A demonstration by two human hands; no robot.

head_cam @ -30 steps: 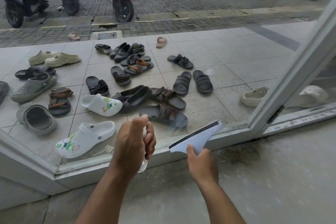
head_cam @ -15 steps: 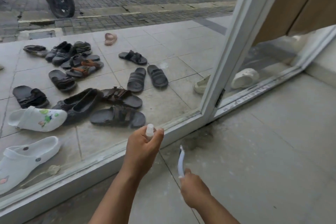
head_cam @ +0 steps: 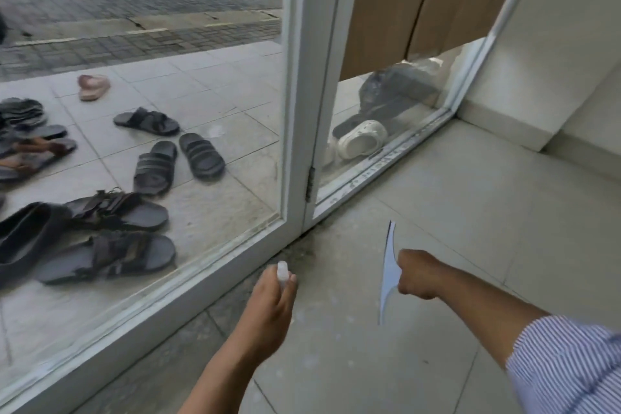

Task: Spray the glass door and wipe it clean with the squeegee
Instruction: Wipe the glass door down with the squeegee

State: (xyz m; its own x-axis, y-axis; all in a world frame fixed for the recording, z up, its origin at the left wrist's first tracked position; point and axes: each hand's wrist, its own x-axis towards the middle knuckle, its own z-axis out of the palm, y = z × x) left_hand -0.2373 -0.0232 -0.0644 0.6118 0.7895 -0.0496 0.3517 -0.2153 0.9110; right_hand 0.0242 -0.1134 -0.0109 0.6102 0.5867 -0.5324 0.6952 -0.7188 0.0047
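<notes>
Clamped around a small spray bottle (head_cam: 283, 270), left hand (head_cam: 268, 309) held low near the bottom rail of the glass door (head_cam: 141, 151); only the bottle's white cap visible above the curled fingers, body hidden in the fist; thumb not visibly on the cap, so pressing or resting cannot be told. Closed likewise, right hand (head_cam: 418, 274) gripping the handle of the squeegee (head_cam: 388, 270), blade seen edge-on as a thin pale strip standing nearly upright, raised over the floor and touching nothing.

Compared with a second ago: squeegee blade turned from broadside and close to the glass to edge-on and well apart from it; spray hand dropped from in front of the pane to beside its lower frame; view swung rightward, bringing in the white upright frame (head_cam: 302, 111) and a second, narrower pane (head_cam: 386, 104) beyond it. Likely meaning: one burst on the lower left pane finished, attention shifting toward the next section; no wiping stroke begun, and no wet film or streak clearly visible on the glass.

Relative to the grips: glass ahead of and to the left of the spray bottle, just past the cap; upright frame ahead, between the two hands' lines of reach; narrower pane ahead of the squeegee hand, farther off. Beyond the glass, outside: scattered sandals (head_cam: 148, 158) on pale tiles, none of it reachable. Striped sleeve (head_cam: 568, 366) at the right forearm.
</notes>
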